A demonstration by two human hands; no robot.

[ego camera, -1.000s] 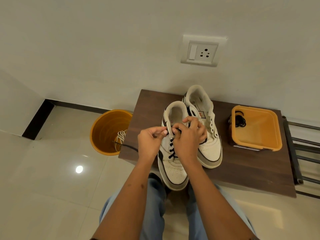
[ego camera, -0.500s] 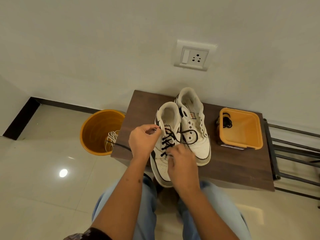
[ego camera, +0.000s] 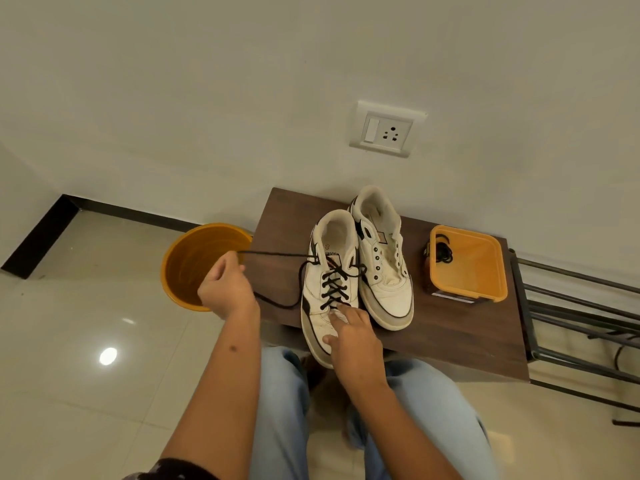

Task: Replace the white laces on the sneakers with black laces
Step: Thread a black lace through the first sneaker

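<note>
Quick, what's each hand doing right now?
Left hand: pinching the black lace, pulled taut.
Right hand: open, fingers pressing the near sneaker.

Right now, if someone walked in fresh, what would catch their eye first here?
Most likely the left hand pulling a black lace taut out of the near sneaker on the wooden table, while the right hand presses its toe. Next, the second sneaker beside it, unlaced, and the orange bucket on the floor to the left.

At mid-frame two white sneakers stand side by side: the left sneaker (ego camera: 329, 289) half-laced with a black lace (ego camera: 332, 285), the right sneaker (ego camera: 384, 271) unlaced.
</note>
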